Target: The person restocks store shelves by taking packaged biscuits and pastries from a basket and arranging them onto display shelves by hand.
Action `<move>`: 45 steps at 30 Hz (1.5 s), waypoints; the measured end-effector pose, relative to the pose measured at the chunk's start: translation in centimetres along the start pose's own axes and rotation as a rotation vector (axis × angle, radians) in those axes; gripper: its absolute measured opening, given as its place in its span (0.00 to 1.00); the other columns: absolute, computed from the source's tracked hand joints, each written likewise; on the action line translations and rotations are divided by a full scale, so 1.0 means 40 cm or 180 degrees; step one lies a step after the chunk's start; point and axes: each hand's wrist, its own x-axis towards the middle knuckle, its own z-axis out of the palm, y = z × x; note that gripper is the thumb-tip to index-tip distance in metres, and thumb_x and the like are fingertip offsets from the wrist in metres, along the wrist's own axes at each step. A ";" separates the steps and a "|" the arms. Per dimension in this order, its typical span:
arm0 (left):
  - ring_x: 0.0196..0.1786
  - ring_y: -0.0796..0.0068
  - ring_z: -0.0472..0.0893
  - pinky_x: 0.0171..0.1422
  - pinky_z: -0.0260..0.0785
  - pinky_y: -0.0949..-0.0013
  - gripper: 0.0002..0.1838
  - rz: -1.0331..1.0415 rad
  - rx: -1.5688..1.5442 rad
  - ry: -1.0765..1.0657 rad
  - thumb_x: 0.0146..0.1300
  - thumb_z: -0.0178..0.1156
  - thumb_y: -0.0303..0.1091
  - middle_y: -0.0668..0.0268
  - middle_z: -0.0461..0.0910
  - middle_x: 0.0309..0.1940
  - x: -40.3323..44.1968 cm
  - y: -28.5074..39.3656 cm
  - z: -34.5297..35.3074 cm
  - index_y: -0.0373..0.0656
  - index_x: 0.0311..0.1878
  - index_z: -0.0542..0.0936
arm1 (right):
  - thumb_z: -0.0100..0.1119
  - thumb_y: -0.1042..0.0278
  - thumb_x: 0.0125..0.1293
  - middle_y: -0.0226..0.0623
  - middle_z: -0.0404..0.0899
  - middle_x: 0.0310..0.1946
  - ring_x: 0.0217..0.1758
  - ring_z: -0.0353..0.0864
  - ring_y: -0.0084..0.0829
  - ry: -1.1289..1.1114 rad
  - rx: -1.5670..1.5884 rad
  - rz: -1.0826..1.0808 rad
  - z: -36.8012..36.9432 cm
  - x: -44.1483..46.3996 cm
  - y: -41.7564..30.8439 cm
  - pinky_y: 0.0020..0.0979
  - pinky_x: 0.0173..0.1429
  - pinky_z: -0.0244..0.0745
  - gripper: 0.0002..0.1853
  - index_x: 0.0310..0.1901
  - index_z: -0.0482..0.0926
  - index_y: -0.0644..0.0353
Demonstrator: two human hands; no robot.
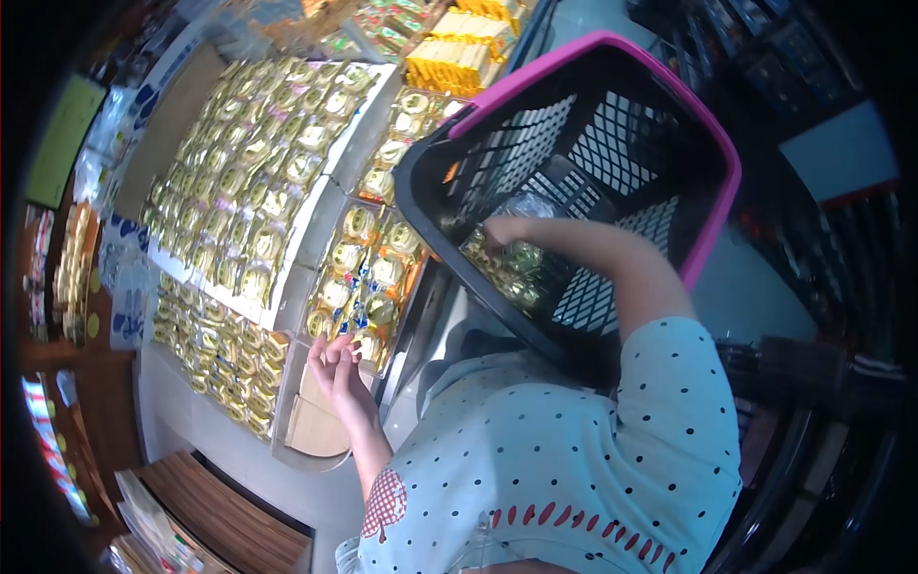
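My right hand [501, 232] reaches down into a black shopping basket [430, 206] with a pink handle [574, 50]. Its fingers are bent together against gold-wrapped packets [507, 277] in the basket; what they hold, if anything, is hidden. My left hand [337, 371] is at the near end of a display tray of round gold-and-clear packets [335, 293]. The fingers of that hand are apart and slightly curved, beside the last packets; whether they touch one I cannot tell.
A larger sloping display of gold packets [239, 177] lies to the left, with more gold packets [215, 354] below it. Orange-and-yellow packs [454, 59] stand at the top. A wooden shelf [225, 507] is at lower left. Dark racks line the right side.
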 end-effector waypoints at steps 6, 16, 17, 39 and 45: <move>0.44 0.77 0.73 0.49 0.63 0.74 0.20 -0.0157 0.0002 0.0308 0.61 0.52 0.25 0.63 0.76 0.41 -0.007 -0.017 -0.037 0.41 0.56 0.62 | 0.66 0.52 0.41 0.47 0.79 0.39 0.45 0.77 0.44 0.0465 -0.0610 0.0153 0.044 0.042 -0.011 0.41 0.48 0.72 0.22 0.37 0.82 0.59; 0.42 0.76 0.74 0.49 0.64 0.73 0.17 -0.0300 0.0033 0.0599 0.61 0.51 0.26 0.65 0.77 0.40 -0.017 -0.021 -0.151 0.41 0.53 0.65 | 0.61 0.46 0.49 0.52 0.79 0.39 0.45 0.78 0.47 0.0788 0.0132 -0.0807 0.036 0.197 0.184 0.41 0.51 0.72 0.23 0.38 0.81 0.59; 0.43 0.76 0.74 0.51 0.62 0.73 0.15 -0.0292 0.0098 0.0517 0.62 0.51 0.29 0.66 0.77 0.40 -0.019 -0.023 -0.173 0.43 0.52 0.66 | 0.60 0.48 0.51 0.52 0.79 0.38 0.44 0.78 0.47 0.0859 0.0045 -0.0856 0.011 0.178 0.168 0.42 0.50 0.72 0.22 0.38 0.80 0.60; 0.37 0.81 0.75 0.45 0.67 0.76 0.09 0.0099 0.1313 0.1536 0.57 0.57 0.26 0.67 0.77 0.33 -0.058 0.013 -0.838 0.39 0.41 0.73 | 0.55 0.61 0.61 0.50 0.77 0.37 0.43 0.76 0.46 0.3314 -0.0456 0.0966 -0.276 -0.491 -0.603 0.38 0.49 0.69 0.16 0.42 0.74 0.66; 0.39 0.72 0.76 0.47 0.69 0.70 0.13 0.0331 0.2066 0.1915 0.51 0.60 0.24 0.63 0.78 0.34 -0.044 0.031 -0.964 0.38 0.41 0.73 | 0.58 0.70 0.59 0.44 0.75 0.42 0.47 0.74 0.41 0.3858 -0.0320 -0.0890 -0.064 -0.475 -0.931 0.35 0.54 0.66 0.11 0.41 0.74 0.66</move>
